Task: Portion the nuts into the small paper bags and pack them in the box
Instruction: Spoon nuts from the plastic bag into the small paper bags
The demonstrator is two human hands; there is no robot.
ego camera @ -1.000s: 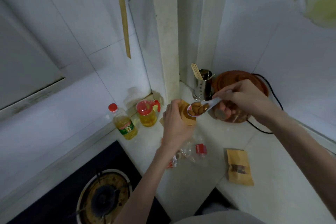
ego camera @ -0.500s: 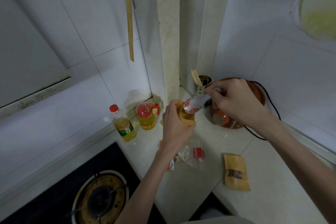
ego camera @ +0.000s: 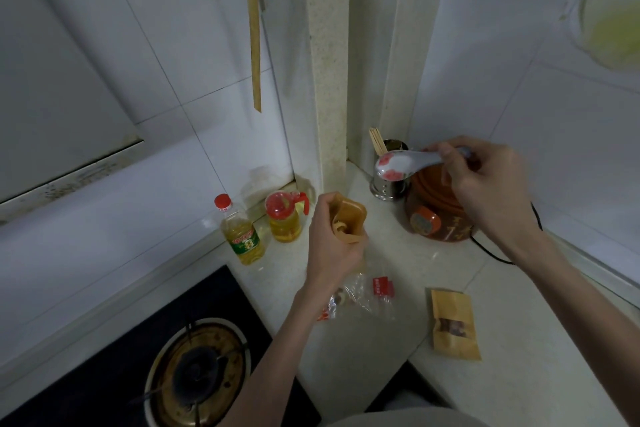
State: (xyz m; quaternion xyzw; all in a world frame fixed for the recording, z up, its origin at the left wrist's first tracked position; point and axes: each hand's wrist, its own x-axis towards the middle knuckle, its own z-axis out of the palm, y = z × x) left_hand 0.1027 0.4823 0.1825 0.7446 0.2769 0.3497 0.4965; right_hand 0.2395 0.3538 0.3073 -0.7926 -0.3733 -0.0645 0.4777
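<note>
My left hand [ego camera: 330, 246] grips a small brown paper bag [ego camera: 349, 218] upright above the counter, its mouth held open. My right hand [ego camera: 485, 184] pinches the handle of a white ceramic spoon with red flowers [ego camera: 403, 165], raised to the right of the bag, over the brown clay pot [ego camera: 438, 222]. The spoon's bowl is turned away, so its inside is hidden. A clear plastic nut packet with red labels [ego camera: 363, 298] lies on the counter below my left wrist. A filled brown paper bag with a window [ego camera: 453, 326] lies flat to the right.
Two oil bottles [ego camera: 242, 236] [ego camera: 285, 218] stand by the wall at the left. A steel chopstick holder [ego camera: 386, 180] stands in the corner behind the spoon. A gas burner [ego camera: 197, 374] sits at the lower left. A black cable [ego camera: 495, 253] runs behind the pot.
The spoon, loaded with nuts a second ago, tipped at the bag's mouth and has now lifted away to the right. My left hand kept holding the bag.
</note>
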